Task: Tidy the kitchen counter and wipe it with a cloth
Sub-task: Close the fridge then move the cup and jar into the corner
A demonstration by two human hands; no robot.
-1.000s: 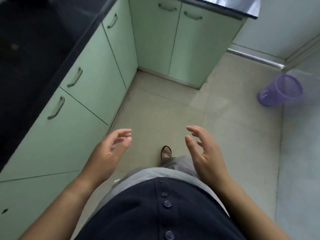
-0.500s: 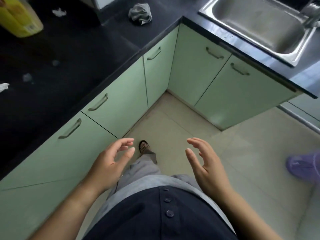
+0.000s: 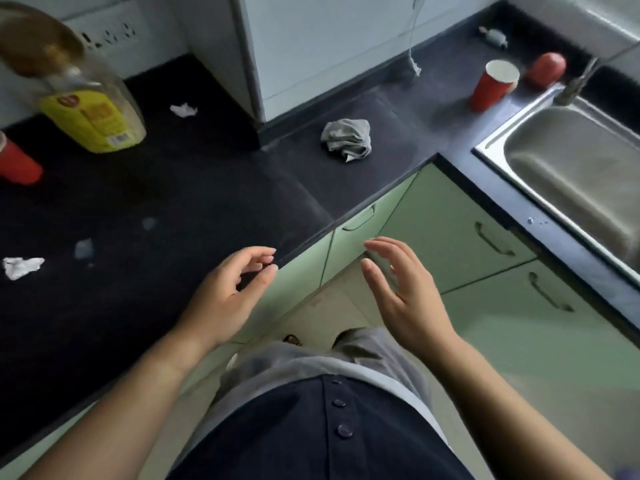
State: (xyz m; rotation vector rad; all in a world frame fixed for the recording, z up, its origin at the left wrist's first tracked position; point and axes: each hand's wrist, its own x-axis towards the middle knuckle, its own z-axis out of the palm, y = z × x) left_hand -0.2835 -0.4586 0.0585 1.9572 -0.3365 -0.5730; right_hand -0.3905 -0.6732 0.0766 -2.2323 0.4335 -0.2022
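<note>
the cloth (image 3: 347,139) is grey, crumpled into a loose ball, lying on the black counter (image 3: 207,202) near its inner corner, below the white wall panel. scraps of white paper (image 3: 21,267) (image 3: 183,110) lie scattered on the counter's left part, by a big bottle with a yellow label (image 3: 90,116) and a red cup (image 3: 17,164). another red cup (image 3: 491,85) stands beside the steel sink (image 3: 571,174). the left hand (image 3: 225,296) and right hand (image 3: 405,299) hover over the counter edge and green cabinets (image 3: 450,230), fingers loosely curled and spread, holding nothing.
</note>
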